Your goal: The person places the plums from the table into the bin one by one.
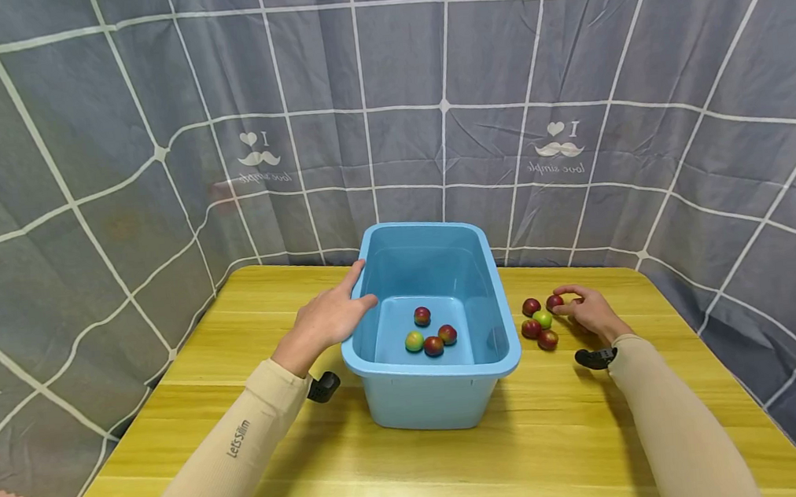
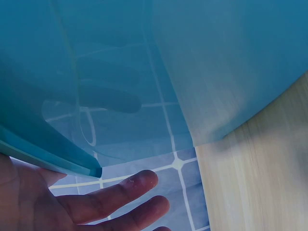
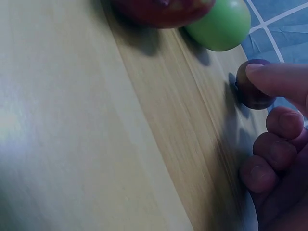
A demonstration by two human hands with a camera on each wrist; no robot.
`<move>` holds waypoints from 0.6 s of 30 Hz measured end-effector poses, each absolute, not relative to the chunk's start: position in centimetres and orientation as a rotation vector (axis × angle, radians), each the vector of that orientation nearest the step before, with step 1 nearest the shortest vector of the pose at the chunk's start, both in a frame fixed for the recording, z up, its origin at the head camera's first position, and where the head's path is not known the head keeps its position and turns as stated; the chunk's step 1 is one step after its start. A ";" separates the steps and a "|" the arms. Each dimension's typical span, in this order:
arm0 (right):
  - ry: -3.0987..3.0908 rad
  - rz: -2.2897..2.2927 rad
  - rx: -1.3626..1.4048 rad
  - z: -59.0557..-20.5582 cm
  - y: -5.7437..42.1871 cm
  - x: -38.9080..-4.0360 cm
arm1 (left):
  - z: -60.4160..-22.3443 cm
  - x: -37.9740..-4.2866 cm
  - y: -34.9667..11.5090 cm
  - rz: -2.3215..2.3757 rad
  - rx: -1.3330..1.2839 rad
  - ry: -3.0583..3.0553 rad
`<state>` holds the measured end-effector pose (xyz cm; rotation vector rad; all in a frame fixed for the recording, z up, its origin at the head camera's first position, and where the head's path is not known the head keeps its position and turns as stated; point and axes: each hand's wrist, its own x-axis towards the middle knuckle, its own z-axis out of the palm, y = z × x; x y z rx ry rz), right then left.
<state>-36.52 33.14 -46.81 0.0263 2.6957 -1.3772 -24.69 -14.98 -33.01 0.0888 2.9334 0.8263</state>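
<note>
A light-blue plastic tub (image 1: 425, 400) stands mid-table, with several red plums (image 1: 432, 346) and a yellow-green plum (image 1: 414, 341) on its floor. My left hand (image 1: 329, 315) holds the tub's left rim, the thumb over the inside; in the left wrist view its other fingers (image 2: 113, 195) extend outside, below the rim. Right of the tub, my right hand (image 1: 591, 312) pinches a dark red plum (image 1: 553, 303) on the table. In the right wrist view one fingertip presses that plum (image 3: 255, 91), while three fingers (image 3: 274, 149) are curled. The opposing contact is hidden there.
Beside the pinched plum lie a green plum (image 1: 542, 319) and several red plums (image 1: 531, 329), close together. The wooden table (image 1: 418, 476) is backed by a grey curtain (image 1: 404, 153) with white grid lines. Each wrist wears a black device (image 1: 595, 358).
</note>
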 end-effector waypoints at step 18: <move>2.740 -1.341 0.038 -47.0 33.2 -36.4 | -32.9 -24.7 -15.1 0.813 0.107 2.937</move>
